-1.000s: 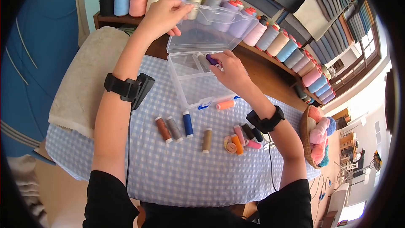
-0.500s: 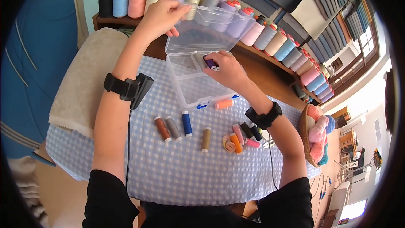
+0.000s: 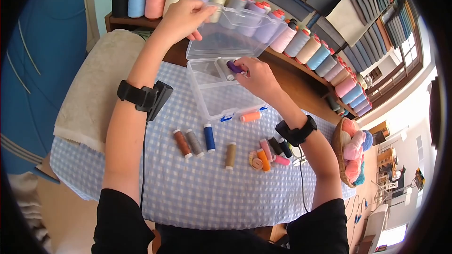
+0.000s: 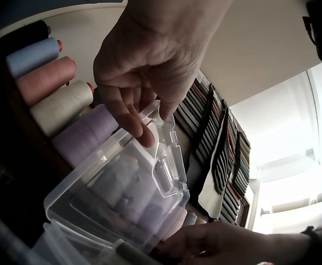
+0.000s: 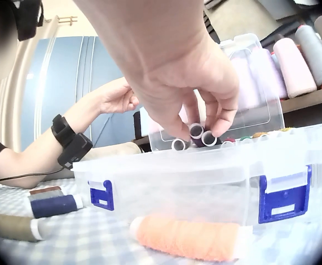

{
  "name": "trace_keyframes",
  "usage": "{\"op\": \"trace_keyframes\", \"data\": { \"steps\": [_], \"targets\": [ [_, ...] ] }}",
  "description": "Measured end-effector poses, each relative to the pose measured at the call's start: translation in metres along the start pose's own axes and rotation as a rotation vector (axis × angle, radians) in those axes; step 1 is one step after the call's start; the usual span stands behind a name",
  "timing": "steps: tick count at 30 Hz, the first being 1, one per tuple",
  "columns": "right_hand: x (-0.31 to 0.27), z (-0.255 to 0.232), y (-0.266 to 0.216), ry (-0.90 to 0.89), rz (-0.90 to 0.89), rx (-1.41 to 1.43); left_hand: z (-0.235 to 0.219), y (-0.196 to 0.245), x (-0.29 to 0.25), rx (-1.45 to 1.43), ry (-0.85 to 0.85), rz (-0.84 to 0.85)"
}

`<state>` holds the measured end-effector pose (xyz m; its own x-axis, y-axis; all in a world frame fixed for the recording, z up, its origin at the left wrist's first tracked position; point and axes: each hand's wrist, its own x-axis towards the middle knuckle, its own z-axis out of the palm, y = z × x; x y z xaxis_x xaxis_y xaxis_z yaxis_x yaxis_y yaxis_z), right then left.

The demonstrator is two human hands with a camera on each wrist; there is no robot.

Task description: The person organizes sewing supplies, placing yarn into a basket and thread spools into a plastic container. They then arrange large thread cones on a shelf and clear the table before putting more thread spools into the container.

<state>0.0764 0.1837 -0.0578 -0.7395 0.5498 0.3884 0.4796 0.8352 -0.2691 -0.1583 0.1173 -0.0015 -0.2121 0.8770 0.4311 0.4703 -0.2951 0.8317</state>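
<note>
A clear plastic organizer box [image 3: 203, 102] with blue latches stands with its lid [image 3: 226, 42] raised. My left hand [image 3: 184, 19] pinches the upper left corner of that lid between thumb and fingers. Inside the far compartment, my right hand [image 3: 258, 77] grips a purple thread spool [image 3: 234, 67] by its sides. A grey spool [image 3: 223, 69] lies just left of it. In the right wrist view, spool ends [image 5: 196, 131] show between the thumb and fingers of the right hand [image 5: 177, 77], and another white spool end [image 5: 178, 145] sits by the thumb.
An orange spool [image 3: 251, 116] lies before the box. Brown [image 3: 182, 144], grey [image 3: 194, 142], blue [image 3: 209, 138] and tan [image 3: 230, 155] spools lie on the checked cloth [image 3: 188, 193]. A tape measure [image 3: 256, 162] sits among more spools. A yarn basket [image 3: 340, 160] is at right; large thread cones [image 3: 155, 0] line a shelf behind.
My right hand dips slightly toward the compartment with the purple spool, then shifts a little back up and right. The left hand stays at the lid.
</note>
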Motion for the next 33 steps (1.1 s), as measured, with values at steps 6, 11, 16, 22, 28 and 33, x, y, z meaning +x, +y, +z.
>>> {"op": "trace_keyframes", "data": {
  "steps": [6, 11, 16, 22, 28, 33],
  "targets": [
    [0.000, -0.002, -0.007, 0.153, 0.121, 0.069, -0.001, 0.000, 0.001, -0.002, -0.031, -0.037],
    [-0.003, 0.005, -0.014, 0.216, -0.141, -0.028, -0.001, -0.004, 0.002, -0.013, -0.017, -0.005],
    [0.002, 0.023, -0.011, 0.114, -0.106, -0.116, 0.000, 0.000, 0.000, -0.010, 0.006, -0.021],
    [0.005, 0.014, -0.012, 0.077, -0.040, -0.097, -0.002, -0.003, 0.002, -0.024, -0.016, -0.021],
    [0.005, 0.003, -0.012, 0.025, -0.074, -0.088, -0.001, -0.001, 0.001, 0.000, -0.005, -0.018],
    [0.006, 0.007, -0.038, -0.017, -0.181, -0.024, 0.000, -0.003, 0.002, -0.007, 0.002, -0.018]
  ]
}}
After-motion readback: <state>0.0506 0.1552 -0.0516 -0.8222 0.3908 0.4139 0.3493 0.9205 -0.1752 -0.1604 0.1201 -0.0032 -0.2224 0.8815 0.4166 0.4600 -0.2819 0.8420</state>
